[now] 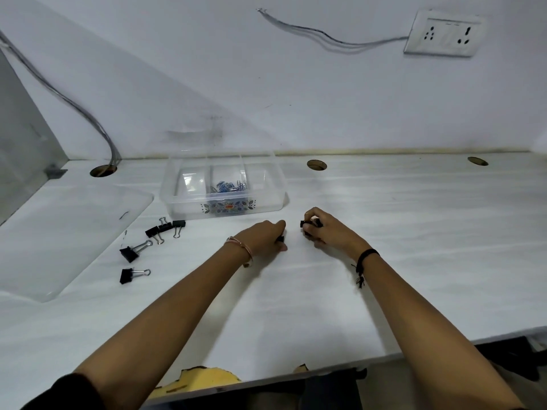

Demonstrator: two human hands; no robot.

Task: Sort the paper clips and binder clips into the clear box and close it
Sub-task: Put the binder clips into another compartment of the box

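Note:
The clear box (174,199) stands open at the back of the white table, with blue paper clips (228,185) in its middle compartment. Its clear lid (59,232) lies flat to the left. Several black binder clips lie loose left of centre: a cluster (164,227) near the box, one (130,253) lower, another (128,275) nearest me. My left hand (266,236) rests on the table, fingers closed on a small black binder clip (280,239). My right hand (322,229) grips black binder clips (309,224), partly hidden by the fingers.
Round cable holes (316,165) sit along the table's back edge, one at the left (103,170) with cables running up the wall. A wall socket (444,34) is at the upper right. The table's front edge (296,374) is chipped, showing yellow.

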